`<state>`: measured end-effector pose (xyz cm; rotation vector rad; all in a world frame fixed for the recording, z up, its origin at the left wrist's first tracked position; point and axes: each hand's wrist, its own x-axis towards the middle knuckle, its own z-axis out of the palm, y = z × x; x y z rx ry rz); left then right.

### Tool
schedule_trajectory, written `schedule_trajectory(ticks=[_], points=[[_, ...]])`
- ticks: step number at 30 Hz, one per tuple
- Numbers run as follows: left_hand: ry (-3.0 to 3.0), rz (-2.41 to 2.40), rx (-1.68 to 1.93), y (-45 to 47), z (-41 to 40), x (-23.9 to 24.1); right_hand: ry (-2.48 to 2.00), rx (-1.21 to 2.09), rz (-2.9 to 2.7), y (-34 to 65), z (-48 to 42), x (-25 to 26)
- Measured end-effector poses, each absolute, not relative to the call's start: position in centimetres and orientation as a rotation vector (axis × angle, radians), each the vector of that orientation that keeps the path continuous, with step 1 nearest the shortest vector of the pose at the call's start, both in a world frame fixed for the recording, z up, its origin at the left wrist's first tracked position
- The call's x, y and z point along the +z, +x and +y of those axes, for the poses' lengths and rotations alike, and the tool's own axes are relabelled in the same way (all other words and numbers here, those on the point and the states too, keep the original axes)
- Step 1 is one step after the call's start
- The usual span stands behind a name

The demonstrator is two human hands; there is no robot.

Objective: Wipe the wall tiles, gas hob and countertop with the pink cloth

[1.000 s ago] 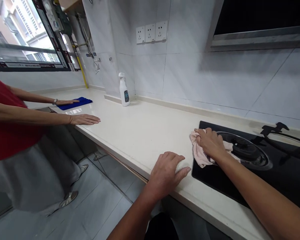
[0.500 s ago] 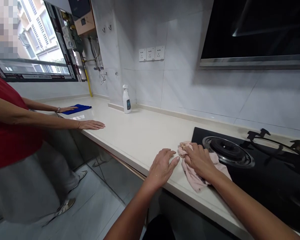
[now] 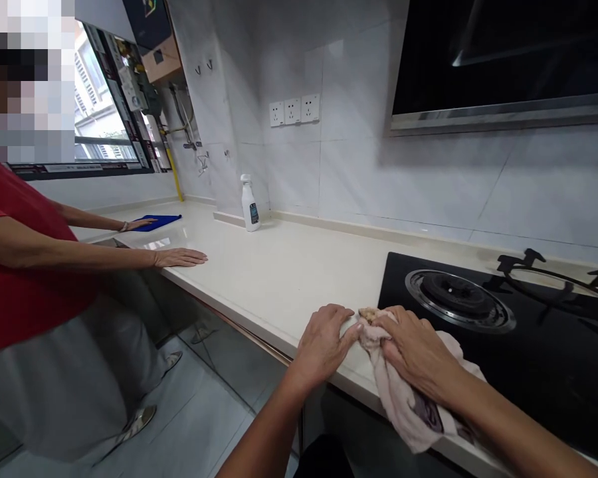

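Observation:
A pale pink cloth (image 3: 396,405) lies bunched at the front left corner of the black gas hob (image 3: 478,372), part of it draped over the counter edge. My right hand (image 3: 418,345) is closed on its crumpled upper part. To its left, my left hand (image 3: 323,342) rests by the front edge of the cream countertop (image 3: 279,272), thumb and fingers apart. The left thumb tip comes up to the cloth; whether it touches cannot be made out. Nothing shows in the left hand.
A white spray bottle (image 3: 250,204) stands near the wall. On the left, a person in a red top (image 3: 24,259) has one hand (image 3: 182,257) flat on the counter and the other on a blue cloth (image 3: 159,223). A metal pan support (image 3: 553,275) sits on the hob.
My right hand has drawn the cloth towards me, and its lower end now hangs over the counter edge. My left hand is closer to the cloth. The other person's hands look much the same.

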<state>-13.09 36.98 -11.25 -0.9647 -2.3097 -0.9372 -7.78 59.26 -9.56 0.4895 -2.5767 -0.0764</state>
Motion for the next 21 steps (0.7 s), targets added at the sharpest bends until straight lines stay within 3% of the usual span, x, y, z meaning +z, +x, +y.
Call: schedule_trajectory(ticks=[9,21], points=[[-1.057,-2.215,-0.970,-12.7,36.9,-11.5,-0.052,-0.236,-2.693,-17.8,60.3,-6.8],[-1.179,-2.136,-1.087,-12.5,37.1,-11.8,-0.032,-0.319,-2.720,-29.5,59.3,-5.8]])
